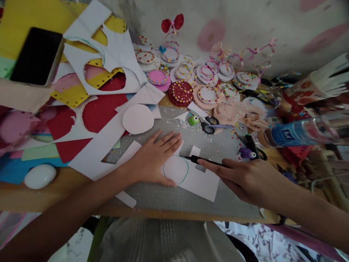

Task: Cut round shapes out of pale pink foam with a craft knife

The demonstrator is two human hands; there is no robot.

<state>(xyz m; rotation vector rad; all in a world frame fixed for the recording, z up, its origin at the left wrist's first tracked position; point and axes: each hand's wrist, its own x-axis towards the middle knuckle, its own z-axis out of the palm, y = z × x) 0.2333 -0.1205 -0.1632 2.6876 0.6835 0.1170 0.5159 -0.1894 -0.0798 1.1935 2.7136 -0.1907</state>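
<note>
Both forearms are reaching in from the near edge toward the white paper sheet [200, 180] lying on the grey cutting mat [174, 198]. On this sheet a circle [176, 169] is drawn in teal. Left of the circle, the left hand [152, 160] is pressing flat on the sheet — fingers spread slightly apart and stretched out, gripping nothing, thumb lying along the circle's lower edge. Right of the circle, the right hand [240, 178] is closing around a black craft knife [203, 160], fingers clamped along the handle, the tip touching the circle's upper right edge.

Beyond the sheet, a round pale pink paper disc [137, 119] is lying on white offcuts, and a small green punch [193, 120] and scissors [208, 125] are sitting just behind the mat. Left of the sheet, a white egg-shaped object [40, 176] is resting on the wooden table [54, 198]. Farther back, decorated paper rounds [191, 78] are crowding together — a dark phone [38, 56] is lying at the far left on yellow paper.
</note>
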